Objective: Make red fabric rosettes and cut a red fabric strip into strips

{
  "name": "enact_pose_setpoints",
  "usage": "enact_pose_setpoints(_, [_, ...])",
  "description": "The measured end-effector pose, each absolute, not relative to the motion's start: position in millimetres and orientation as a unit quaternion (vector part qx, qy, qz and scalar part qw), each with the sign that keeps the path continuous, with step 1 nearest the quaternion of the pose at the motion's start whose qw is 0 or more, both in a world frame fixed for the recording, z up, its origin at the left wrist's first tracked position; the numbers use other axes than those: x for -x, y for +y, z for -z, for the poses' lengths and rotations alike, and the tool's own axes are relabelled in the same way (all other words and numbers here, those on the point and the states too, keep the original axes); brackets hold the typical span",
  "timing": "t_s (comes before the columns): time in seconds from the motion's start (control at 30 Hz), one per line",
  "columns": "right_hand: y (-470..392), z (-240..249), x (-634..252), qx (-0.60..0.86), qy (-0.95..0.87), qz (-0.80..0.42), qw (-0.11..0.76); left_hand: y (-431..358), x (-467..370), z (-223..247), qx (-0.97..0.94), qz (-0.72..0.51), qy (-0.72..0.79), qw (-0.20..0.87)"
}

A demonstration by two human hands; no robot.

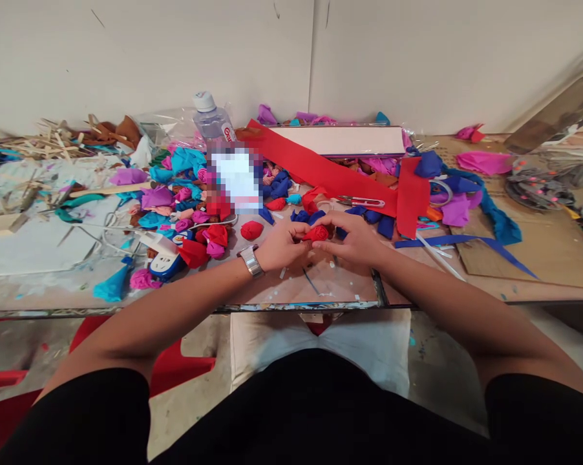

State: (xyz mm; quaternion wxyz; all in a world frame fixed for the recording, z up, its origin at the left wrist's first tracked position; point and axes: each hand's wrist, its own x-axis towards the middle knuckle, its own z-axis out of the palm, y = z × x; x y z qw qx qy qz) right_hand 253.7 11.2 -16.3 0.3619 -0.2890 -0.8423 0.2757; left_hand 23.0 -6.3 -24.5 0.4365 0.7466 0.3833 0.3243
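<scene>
A small rolled red fabric rose is pinched between both hands above the front of the table. My left hand, with a metal watch on its wrist, closes its fingertips on the rose's left side. From the right, my right hand grips it with thumb and fingers. Another red rolled piece lies just left of my left hand. Beyond the hands rest thread snips on a long red fabric strip. Blue fabric pieces sit right behind my fingers.
Many coloured fabric pieces crowd the table's left half. A water bottle stands behind a blurred bright screen. Nearby are a power strip with its cable, a tape roll, a blue ribbon and cardboard.
</scene>
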Motion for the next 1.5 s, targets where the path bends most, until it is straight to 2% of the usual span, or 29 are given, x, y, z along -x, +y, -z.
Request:
enact_pose_setpoints(0.2, [12,15,-257,0.292,-0.856,-0.263,0.336,-7,-22,25,-0.76,-0.305,0.383,0.428])
enact_pose_setpoints(0.57, [9,14,-256,0.283,-0.846,-0.249,0.377,-3,-20,30,-0.738,-0.408,0.364,0.394])
enact_pose_setpoints(1.13, [8,11,-254,0.247,-0.847,-0.227,0.413,-2,-19,30,-0.745,-0.416,0.359,0.379])
enact_pose_setpoints(1.23, [10,13,-254,0.243,-0.846,-0.214,0.424,4,-15,29,-0.747,-0.449,0.363,0.329])
enact_pose_setpoints(1.3, [13,16,-255,0.241,-0.843,-0.217,0.429,9,-10,27,-0.751,-0.483,0.375,0.249])
enact_pose_setpoints(1.4, [16,20,-256,0.25,-0.839,-0.231,0.423,13,-4,22,-0.76,-0.456,0.439,0.148])
enact_pose_setpoints(1.5, [17,21,-255,0.248,-0.838,-0.237,0.425,14,-2,18,-0.755,-0.428,0.481,0.125])
